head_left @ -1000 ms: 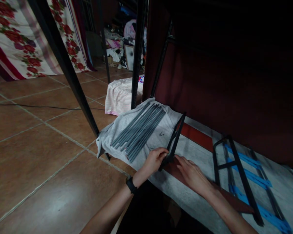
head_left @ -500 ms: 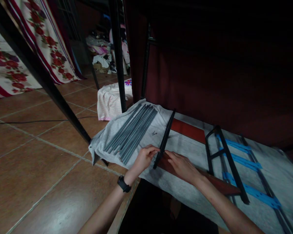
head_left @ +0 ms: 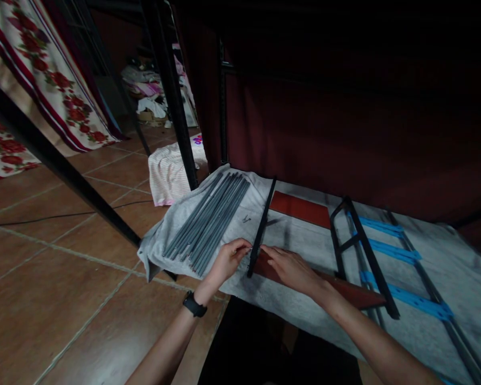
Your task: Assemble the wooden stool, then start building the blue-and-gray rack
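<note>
My left hand (head_left: 231,260), with a black watch (head_left: 194,305) on its wrist, is closed in a pinch at the left side of a black metal bar (head_left: 263,224). Anything between those fingertips is too small to name. Across the bar, my right hand (head_left: 292,269) has its fingers bent together, fingertips close to the bar's near end. Below that palm a long brown board (head_left: 353,290) runs from the bar to a black metal frame (head_left: 371,248). A second, reddish-brown board (head_left: 300,207) spans the far side. Several small screws (head_left: 246,218) lie left of the bar.
Several grey metal tubes (head_left: 210,219) lie side by side on a grey cloth (head_left: 296,235). Blue slotted pieces (head_left: 417,302) and dark rods are at the right. A black post (head_left: 64,155) slants at left. A striped cloth (head_left: 168,176) covers something behind.
The whole view has shifted slightly, so things appear a little further left. Both hands stay at the near end of the black bar, in nearly the same pose.
</note>
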Demonstrator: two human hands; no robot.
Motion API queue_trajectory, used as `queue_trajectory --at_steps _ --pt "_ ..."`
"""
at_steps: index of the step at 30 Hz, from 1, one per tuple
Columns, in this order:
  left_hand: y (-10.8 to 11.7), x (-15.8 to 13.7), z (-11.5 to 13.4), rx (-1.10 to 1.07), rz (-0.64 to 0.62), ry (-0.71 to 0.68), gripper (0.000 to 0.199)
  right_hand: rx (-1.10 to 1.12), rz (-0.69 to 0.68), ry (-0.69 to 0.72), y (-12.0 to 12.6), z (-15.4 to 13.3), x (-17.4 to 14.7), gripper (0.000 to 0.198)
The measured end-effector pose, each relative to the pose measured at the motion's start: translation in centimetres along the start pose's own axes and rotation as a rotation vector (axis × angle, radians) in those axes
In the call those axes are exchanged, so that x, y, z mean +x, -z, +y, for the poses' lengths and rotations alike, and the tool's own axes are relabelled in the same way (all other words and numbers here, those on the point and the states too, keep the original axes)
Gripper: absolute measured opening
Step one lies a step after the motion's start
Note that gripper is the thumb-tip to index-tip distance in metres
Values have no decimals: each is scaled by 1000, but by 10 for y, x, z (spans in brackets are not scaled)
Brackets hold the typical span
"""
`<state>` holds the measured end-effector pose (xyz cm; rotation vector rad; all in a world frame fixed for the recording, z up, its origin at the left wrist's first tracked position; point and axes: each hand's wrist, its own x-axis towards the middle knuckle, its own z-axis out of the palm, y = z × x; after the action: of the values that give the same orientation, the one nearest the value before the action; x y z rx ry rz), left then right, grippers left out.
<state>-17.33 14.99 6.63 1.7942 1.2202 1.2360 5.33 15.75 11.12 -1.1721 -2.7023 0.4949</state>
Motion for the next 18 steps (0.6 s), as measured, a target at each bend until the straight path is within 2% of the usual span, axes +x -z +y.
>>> queue_trajectory --at_steps 7,18 --pt "1 -3 4 55 4 -64 18 34 -17 -5 7 -6 -2 49" --pt "-2 -3 2 18 -13 -70 16 86 -66 -56 4 -2 0 50"
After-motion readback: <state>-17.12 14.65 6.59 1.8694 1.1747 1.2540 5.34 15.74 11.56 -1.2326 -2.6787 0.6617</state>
